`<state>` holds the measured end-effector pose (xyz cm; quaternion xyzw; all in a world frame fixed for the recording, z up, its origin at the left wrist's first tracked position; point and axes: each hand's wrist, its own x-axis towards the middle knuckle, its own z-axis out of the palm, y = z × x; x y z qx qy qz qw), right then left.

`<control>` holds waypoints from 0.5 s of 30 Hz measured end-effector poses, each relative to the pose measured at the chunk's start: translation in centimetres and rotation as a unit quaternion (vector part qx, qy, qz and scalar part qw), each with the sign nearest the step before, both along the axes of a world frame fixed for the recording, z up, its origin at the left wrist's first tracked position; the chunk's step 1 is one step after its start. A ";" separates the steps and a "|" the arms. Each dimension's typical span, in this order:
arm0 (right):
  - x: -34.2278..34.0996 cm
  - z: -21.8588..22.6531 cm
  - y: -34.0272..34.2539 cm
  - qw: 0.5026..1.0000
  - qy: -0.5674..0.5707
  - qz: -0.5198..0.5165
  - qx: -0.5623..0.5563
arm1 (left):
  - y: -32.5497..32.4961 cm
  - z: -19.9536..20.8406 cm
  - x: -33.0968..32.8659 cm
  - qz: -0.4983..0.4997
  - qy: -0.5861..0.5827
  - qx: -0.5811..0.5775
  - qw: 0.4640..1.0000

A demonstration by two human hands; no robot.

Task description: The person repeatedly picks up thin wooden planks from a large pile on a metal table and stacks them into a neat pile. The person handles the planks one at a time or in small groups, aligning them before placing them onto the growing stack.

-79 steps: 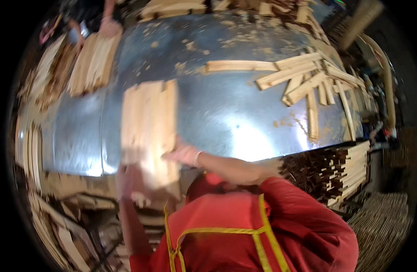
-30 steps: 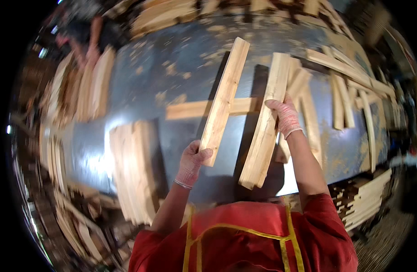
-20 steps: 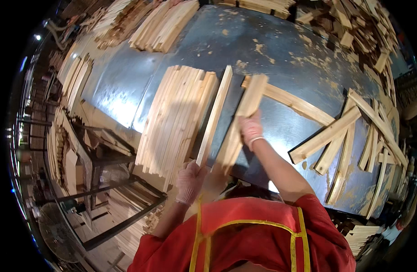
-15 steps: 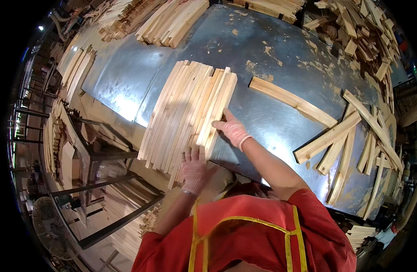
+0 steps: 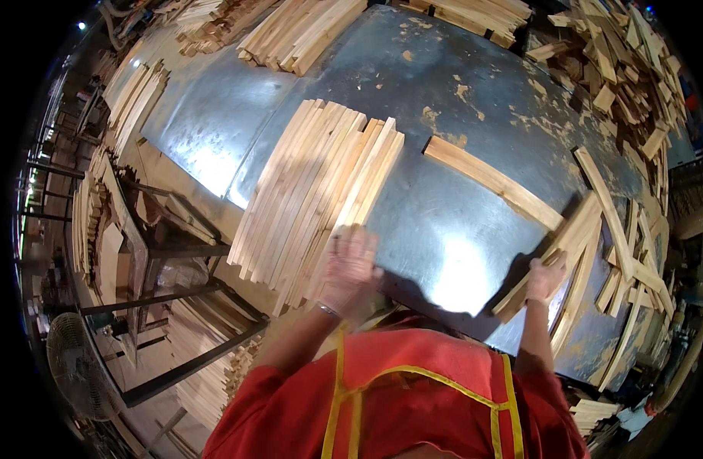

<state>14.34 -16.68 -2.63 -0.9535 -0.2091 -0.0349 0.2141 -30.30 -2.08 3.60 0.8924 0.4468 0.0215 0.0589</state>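
Observation:
A row of pale wooden strips [image 5: 305, 183] lies side by side on the metal-topped table [image 5: 443, 229], uneven at the near ends. My left hand [image 5: 351, 268], gloved and slightly blurred, rests at the near right end of that row with its fingers stretched along the strips. Over to the right, my right hand [image 5: 546, 277] has its fingers around a wooden strip [image 5: 577, 228] that slants across other loose strips. Above it, a single wooden strip [image 5: 493, 182] with a dark end lies at an angle, its right end close to the held strip.
Loose strips [image 5: 627, 260] cross one another at the right. A heap of offcuts [image 5: 611, 61] fills the far right corner. More bundles [image 5: 302, 34] lie along the far side. At the left stand a metal frame [image 5: 191, 367] and a fan [image 5: 76, 367].
My right hand has left the row and moved right onto a loose strip, which has shifted slightly. My left hand has moved a little right and up along the row's near end.

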 end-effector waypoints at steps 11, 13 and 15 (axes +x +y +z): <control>2.4 1.1 14.7 0.935 -0.075 0.330 -0.109 | 0.1 -2.9 12.9 0.212 -0.129 -0.366 0.897; 6.1 1.1 16.3 0.911 -0.010 0.323 -0.255 | 0.4 -3.3 12.3 0.238 -0.195 -0.408 0.859; 8.0 1.8 17.7 0.865 0.023 0.367 -0.342 | 0.5 -2.9 11.1 0.230 -0.208 -0.348 0.885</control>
